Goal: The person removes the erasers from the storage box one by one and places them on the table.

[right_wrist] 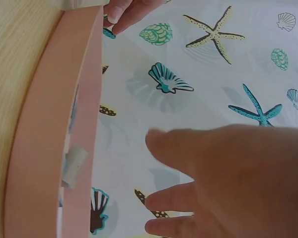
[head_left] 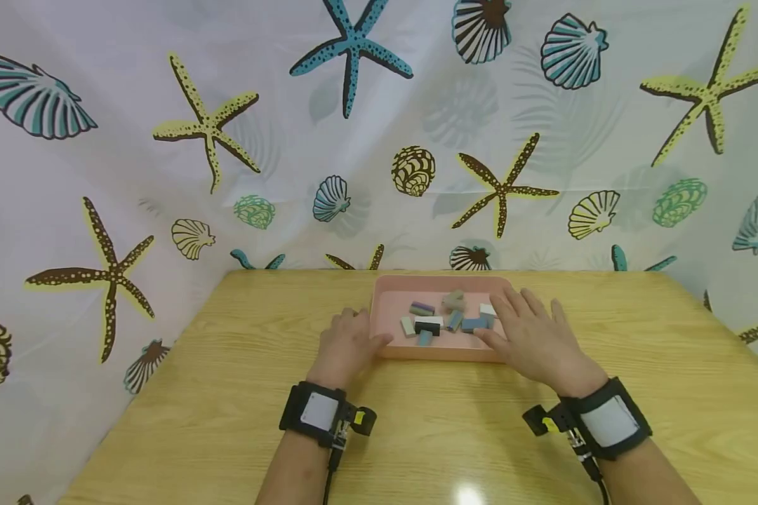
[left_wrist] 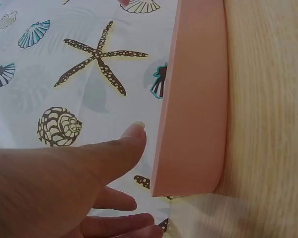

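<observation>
A shallow pink tray [head_left: 442,354] sits on the table with several small blocks inside. Among them are a white-and-black block [head_left: 427,327], a purple-and-green one [head_left: 422,308], a blue one [head_left: 474,325] and a pale one [head_left: 407,326]. At the tray's left end is my left hand [head_left: 346,344], its thumb pointing toward the front corner; in the left wrist view the thumb stands apart from the tray wall [left_wrist: 193,99]. My right hand [head_left: 537,340] hovers over the tray's right end with fingers spread, hiding that end; nothing shows in its grasp.
The wooden table [head_left: 417,421] extends around the tray on all sides. Behind and beside it hangs a white cloth [head_left: 366,140] printed with starfish and shells. A wrist camera on a black band is strapped to each arm, with a cable trailing back.
</observation>
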{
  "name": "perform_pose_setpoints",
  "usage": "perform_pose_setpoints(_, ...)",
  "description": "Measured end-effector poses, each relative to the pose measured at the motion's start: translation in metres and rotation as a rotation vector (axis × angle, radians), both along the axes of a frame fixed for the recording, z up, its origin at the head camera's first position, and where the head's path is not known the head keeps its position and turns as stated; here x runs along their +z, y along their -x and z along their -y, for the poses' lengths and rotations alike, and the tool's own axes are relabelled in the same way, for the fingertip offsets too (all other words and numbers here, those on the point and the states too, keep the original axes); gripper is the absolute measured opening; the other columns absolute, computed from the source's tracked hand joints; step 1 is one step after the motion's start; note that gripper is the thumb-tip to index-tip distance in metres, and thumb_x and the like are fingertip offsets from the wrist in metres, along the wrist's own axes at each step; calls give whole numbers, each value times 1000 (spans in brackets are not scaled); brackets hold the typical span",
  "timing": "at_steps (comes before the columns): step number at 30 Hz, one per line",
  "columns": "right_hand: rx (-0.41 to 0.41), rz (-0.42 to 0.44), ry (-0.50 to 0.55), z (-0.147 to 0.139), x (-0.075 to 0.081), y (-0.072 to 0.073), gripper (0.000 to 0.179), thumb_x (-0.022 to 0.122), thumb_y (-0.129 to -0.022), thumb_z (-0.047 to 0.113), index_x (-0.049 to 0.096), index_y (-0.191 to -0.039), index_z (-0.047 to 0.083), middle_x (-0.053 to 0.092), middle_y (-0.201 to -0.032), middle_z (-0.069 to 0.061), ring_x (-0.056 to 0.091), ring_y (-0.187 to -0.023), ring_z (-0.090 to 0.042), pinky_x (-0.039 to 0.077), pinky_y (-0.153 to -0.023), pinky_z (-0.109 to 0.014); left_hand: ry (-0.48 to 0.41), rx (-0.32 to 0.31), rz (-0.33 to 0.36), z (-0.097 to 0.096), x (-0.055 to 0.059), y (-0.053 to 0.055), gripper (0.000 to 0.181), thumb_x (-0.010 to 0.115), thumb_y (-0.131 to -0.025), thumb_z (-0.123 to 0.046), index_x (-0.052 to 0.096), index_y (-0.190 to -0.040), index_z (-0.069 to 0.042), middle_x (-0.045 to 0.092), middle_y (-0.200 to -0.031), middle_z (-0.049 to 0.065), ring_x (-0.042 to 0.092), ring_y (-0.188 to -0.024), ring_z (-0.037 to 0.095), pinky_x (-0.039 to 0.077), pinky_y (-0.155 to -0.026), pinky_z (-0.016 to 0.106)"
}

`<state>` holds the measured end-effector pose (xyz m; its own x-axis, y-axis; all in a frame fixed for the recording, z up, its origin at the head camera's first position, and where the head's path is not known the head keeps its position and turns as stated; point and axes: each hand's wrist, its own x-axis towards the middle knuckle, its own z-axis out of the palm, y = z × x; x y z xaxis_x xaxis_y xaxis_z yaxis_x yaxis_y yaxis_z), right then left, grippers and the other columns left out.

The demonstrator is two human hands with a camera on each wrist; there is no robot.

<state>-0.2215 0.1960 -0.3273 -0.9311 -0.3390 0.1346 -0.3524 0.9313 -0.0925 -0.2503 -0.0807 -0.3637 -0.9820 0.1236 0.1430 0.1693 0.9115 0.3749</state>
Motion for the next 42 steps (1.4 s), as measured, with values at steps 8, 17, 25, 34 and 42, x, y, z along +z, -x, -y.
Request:
perform_pose_setpoints(8, 82, -128, 103, 14, -5, 16, 35, 57, -90, 24, 52, -111, -3, 54, -94, -16, 52, -67, -21, 46, -52, -35, -70, 56, 10, 6, -7, 3, 29, 62, -84, -44, 55, -72, -18, 55, -73, 0, 48, -69, 17, 41, -71, 48)
perform_pose_setpoints(17, 44, -104, 127, 19, -22, 38, 22, 59, -87, 16, 61, -100, -2, 60, -85, -12, 49, -61, -15, 43, -50, -31, -3, 85, -22, 4, -9, 4, 38, 69, -76, -45, 65, -96, -13, 64, -88, 3, 55, -79, 18, 38, -82, 61)
perform_pose_setpoints(25, -62, 51, 18, 28, -29, 65, 30, 53, -91, 31, 56, -72, 7, 45, -61, -3, 43, -52, -16, 33, -42, -32, 35, 103, -14, 3, -9, 3, 40, 69, -75, -47, 65, -97, -14, 66, -91, 4, 57, -79, 19, 39, -80, 58)
perform_pose_setpoints(34, -92, 89, -87, 30, -32, 82, 33, 54, -87, 37, 52, -67, 11, 49, -60, -3, 46, -55, -19, 35, -43, -36, 63, 114, -31, 0, -6, 3, 43, 69, -74, -48, 65, -102, -15, 66, -90, 3, 57, -76, 18, 42, -75, 53)
perform_pose_setpoints(42, -16, 21, -35, 28, -43, 85, 32, 67, -80, 35, 55, -75, 6, 51, -62, -4, 46, -54, -18, 34, -42, -33, 73, 123, -28, 0, -3, 0, 42, 69, -74, -47, 66, -102, -16, 67, -91, 3, 58, -77, 20, 43, -73, 50)
